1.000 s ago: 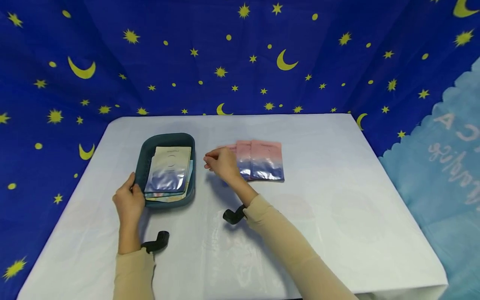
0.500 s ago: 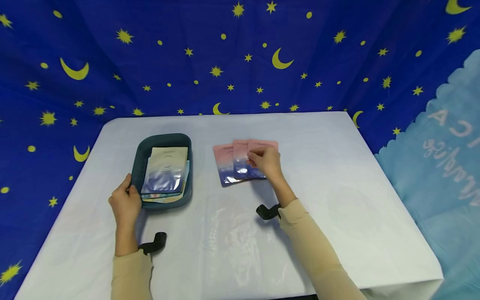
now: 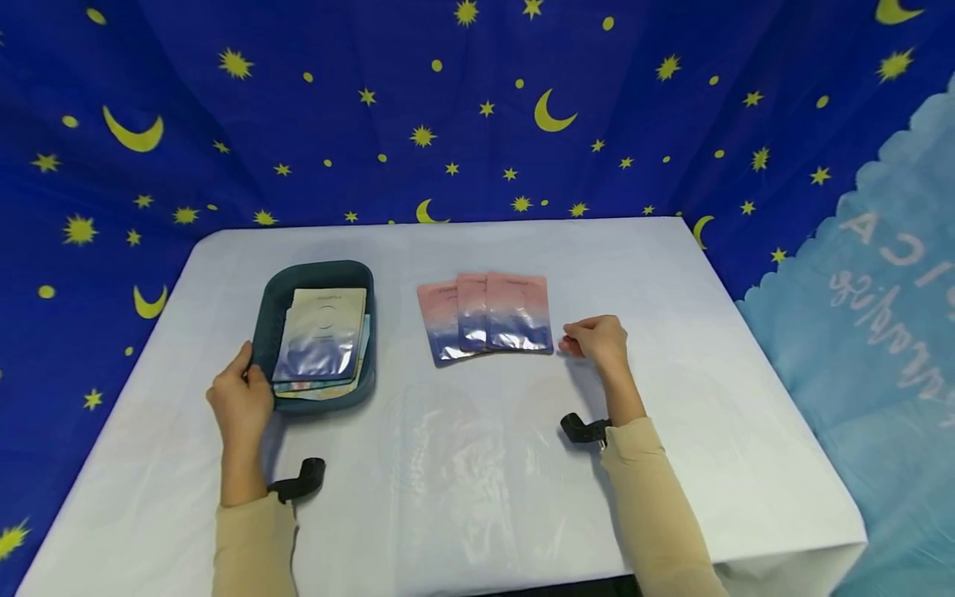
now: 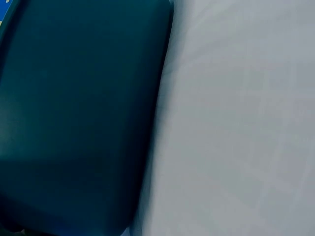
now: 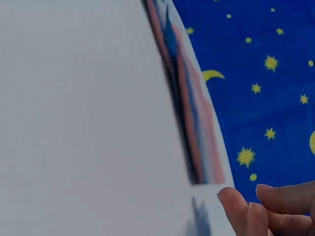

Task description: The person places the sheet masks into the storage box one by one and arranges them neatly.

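My left hand (image 3: pixel 240 402) grips the near left corner of a dark teal plastic tray (image 3: pixel 270 319). Inside the tray lies a stack of flat sachets, with a cream-to-blue sachet (image 3: pixel 321 332) on top. The left wrist view is filled by the tray's outer wall (image 4: pixel 83 108); the hand is hidden there. Three pink-to-blue sachets (image 3: pixel 518 311) overlap in a fan on the table. Just right of them is my right hand (image 3: pixel 604 342), fingers loosely bent and holding nothing. The right wrist view shows its fingertips (image 5: pixel 231 201) by the sachets' edge (image 5: pixel 202 128).
A white cloth covers the table (image 3: pixel 709 373). Clear plastic sheeting (image 3: pixel 455 481) lies over its near middle. Behind stands a blue curtain (image 3: pixel 358 124) with yellow stars and moons, and a light blue panel (image 3: pixel 888 332) hangs at the right.
My right hand has moved right, from left of the pink-to-blue sachets, over them, to their right side. My left hand keeps its hold on the tray. The head view has shifted slightly.
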A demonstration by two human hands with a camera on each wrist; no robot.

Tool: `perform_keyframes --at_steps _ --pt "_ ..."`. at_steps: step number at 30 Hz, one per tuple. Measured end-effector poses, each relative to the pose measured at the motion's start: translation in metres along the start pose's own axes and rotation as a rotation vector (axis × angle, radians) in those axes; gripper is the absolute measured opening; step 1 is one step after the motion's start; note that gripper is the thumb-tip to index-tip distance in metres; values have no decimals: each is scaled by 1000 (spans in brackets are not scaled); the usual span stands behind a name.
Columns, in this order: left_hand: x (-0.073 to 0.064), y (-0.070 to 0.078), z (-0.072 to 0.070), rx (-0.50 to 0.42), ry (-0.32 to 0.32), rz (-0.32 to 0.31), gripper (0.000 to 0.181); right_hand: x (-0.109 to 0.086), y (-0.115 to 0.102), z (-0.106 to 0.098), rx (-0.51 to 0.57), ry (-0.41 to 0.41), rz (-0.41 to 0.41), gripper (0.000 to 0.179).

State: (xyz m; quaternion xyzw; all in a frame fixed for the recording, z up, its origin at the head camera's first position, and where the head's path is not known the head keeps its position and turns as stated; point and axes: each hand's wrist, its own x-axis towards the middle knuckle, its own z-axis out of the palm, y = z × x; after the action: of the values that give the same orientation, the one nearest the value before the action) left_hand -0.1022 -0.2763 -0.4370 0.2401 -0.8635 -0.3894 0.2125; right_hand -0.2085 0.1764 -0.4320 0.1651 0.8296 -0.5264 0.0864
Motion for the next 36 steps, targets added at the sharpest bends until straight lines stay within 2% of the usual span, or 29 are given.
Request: perform_keyframes --at_steps 6,15,20,29,36 --pt "0 0 1 -9 1 -12 44 -1 16 0 68 -72 33 33" --pt "-2 1 0 -17 -18 -35 44 -1 17 12 209 -97 58 36" --pt "-1 2 0 -21 -26 -40 44 0 18 15 283 -89 47 36" --pt "-1 1 -1 -15 -24 -34 44 8 15 30 391 -23 40 33" --pt "-1 1 0 -13 -27 -39 45 12 9 35 393 -1 80 34"
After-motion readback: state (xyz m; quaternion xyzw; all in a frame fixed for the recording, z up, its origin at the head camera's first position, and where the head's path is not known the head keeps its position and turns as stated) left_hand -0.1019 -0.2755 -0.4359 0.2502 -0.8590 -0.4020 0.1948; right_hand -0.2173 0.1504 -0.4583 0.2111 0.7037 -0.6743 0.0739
